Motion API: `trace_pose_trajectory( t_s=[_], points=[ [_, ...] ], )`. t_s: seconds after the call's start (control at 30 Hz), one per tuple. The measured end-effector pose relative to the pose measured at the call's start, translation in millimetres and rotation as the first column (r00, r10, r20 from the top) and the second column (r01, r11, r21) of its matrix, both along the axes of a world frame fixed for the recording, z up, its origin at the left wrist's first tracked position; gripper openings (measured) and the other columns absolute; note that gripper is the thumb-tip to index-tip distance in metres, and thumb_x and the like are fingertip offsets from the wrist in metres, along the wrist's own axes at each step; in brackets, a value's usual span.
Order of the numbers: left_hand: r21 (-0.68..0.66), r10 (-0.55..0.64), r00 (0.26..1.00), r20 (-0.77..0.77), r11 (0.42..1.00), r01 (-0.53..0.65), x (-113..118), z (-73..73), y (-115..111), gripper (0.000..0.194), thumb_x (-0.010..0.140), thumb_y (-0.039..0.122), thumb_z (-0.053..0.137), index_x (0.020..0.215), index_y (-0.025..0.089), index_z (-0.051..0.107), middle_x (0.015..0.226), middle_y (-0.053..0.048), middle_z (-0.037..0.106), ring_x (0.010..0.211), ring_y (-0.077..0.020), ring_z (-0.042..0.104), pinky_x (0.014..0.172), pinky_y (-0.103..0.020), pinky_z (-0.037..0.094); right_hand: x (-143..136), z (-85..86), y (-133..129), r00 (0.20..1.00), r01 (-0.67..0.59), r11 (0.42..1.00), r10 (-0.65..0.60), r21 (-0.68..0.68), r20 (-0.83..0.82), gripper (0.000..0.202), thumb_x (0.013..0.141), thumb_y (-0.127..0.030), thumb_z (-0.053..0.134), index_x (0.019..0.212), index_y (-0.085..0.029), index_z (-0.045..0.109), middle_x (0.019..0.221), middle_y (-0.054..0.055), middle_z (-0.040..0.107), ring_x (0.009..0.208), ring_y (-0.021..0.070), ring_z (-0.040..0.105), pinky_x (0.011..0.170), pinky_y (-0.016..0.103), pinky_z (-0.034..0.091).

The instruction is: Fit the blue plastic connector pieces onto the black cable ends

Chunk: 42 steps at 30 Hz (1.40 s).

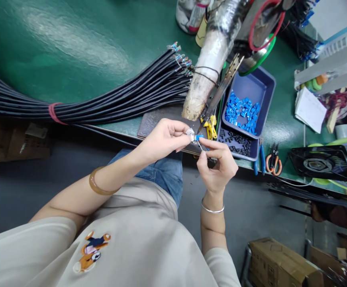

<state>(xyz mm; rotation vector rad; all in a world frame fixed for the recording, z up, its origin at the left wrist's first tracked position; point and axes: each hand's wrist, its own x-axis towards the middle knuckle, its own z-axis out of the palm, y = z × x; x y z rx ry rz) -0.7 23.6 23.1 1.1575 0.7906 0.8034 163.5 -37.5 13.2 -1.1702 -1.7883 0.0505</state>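
Note:
My left hand [169,137] is pinched shut on a cable end with a whitish wrap [190,132]. A small blue connector [198,137] sits at the tip of that cable end, between my two hands. Just below and right of it, my right hand [218,162] pinches a thin silvery wire [200,146], probably solder, whose end reaches toward the connector. A soldering iron [212,105] slants down from above, its dark tip close to the connector; whether they touch I cannot tell. Under my hands lies a dark work pad [152,121].
A thick bundle of black cables [116,97] crosses the green table. A wrapped pipe [204,75] hangs above the hands. Yellow-handled pliers [210,128], a bin of blue connectors [265,85], a lower bin of black pieces [236,143], cutters [273,161] and a fan [319,163] are rightward.

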Motion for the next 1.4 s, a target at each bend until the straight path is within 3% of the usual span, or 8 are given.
trace_pose_trajectory(
  t_s=[0.7,1.07,1.4],
  points=[
    [-0.012,0.094,0.991,0.093,0.996,-0.094,8,0.6,6,0.022,0.074,0.013,0.064,0.054,0.014,0.053,0.045,0.004,0.044,0.044,-0.0031,0.036,0.044,-0.018,0.026,2,8.4,10,1.0,-0.015,1.0,0.016,-0.022,0.02,0.018,0.079,-0.006,0.064,0.081,-0.022,0.057,0.1,0.003,0.074,0.09,0.0176,0.071,0.075,0.035,0.062],
    [-0.045,0.09,0.996,0.001,0.995,-0.09,8,5.6,5,0.025,0.073,0.014,0.066,0.053,0.015,0.052,0.044,0.005,0.043,0.044,-0.0038,0.035,0.044,-0.019,0.025,3,6.5,6,0.993,0.029,0.999,-0.027,-0.016,0.119,0.016,0.08,-0.011,0.063,0.08,-0.024,0.054,0.101,0.002,0.075,0.086,0.0179,0.072,0.072,0.035,0.061],
    [-0.013,0.104,0.994,0.046,0.995,-0.104,9,2.7,3,0.017,0.074,0.012,0.062,0.059,0.014,0.055,0.049,0.006,0.041,0.046,-0.0028,0.033,0.045,-0.017,0.027,2,9.2,9,0.997,0.025,1.0,-0.023,-0.017,0.075,0.017,0.079,-0.006,0.066,0.08,-0.022,0.057,0.097,0.003,0.075,0.086,0.0169,0.072,0.077,0.034,0.059]
  ],
)
